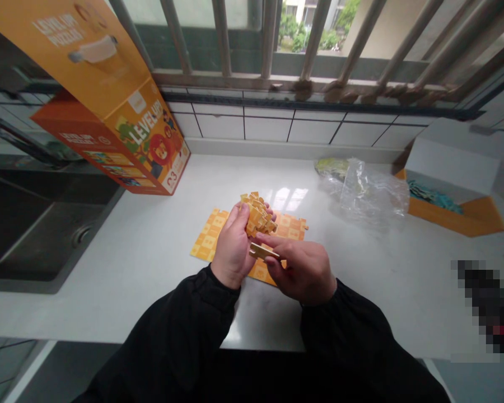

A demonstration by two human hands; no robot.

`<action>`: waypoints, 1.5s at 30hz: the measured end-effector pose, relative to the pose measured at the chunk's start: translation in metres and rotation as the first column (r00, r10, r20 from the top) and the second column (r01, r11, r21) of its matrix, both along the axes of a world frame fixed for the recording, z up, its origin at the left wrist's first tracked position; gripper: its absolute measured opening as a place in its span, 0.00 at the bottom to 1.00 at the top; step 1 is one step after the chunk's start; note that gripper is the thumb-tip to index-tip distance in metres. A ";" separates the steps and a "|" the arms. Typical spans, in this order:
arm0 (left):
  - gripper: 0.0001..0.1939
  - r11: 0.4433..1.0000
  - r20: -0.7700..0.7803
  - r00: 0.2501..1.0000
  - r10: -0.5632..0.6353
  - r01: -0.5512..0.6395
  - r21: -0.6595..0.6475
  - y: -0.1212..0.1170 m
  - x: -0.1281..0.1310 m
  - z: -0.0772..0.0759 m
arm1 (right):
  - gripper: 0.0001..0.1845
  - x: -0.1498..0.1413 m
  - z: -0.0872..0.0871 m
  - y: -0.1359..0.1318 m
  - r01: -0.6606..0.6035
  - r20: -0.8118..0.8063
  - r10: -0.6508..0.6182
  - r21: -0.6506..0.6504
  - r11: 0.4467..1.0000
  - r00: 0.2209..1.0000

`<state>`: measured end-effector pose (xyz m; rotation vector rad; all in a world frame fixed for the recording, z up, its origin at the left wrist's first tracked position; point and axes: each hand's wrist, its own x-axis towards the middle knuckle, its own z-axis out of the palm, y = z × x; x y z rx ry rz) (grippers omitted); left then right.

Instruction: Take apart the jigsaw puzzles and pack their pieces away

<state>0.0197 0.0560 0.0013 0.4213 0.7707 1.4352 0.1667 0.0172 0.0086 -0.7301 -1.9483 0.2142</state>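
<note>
A stack of yellow-orange puzzle pieces [258, 215] is gripped in my left hand [230, 244], the thumb pressed on its near side. My right hand [304, 267] pinches one puzzle piece [264, 251] between thumb and fingers, close to the left palm. Beneath both hands lies a joined sheet of yellow and orange puzzle [205, 235] on the white counter. Its middle is hidden by my hands, and knobbed edges show at its upper left and upper right.
An open orange puzzle box [151, 145] stands at the left beside a dark sink [46, 224]. Clear plastic bags [361, 187] lie at the right, next to an opened orange box [457, 210] holding blue-green pieces [432, 196]. A barred window is behind the counter.
</note>
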 end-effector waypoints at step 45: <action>0.11 1.000 -0.083 0.997 -0.003 0.004 0.012 -0.003 0.007 -0.004 | 0.13 -0.001 -0.007 0.004 0.198 -0.167 -0.303 -0.459 0.866 0.938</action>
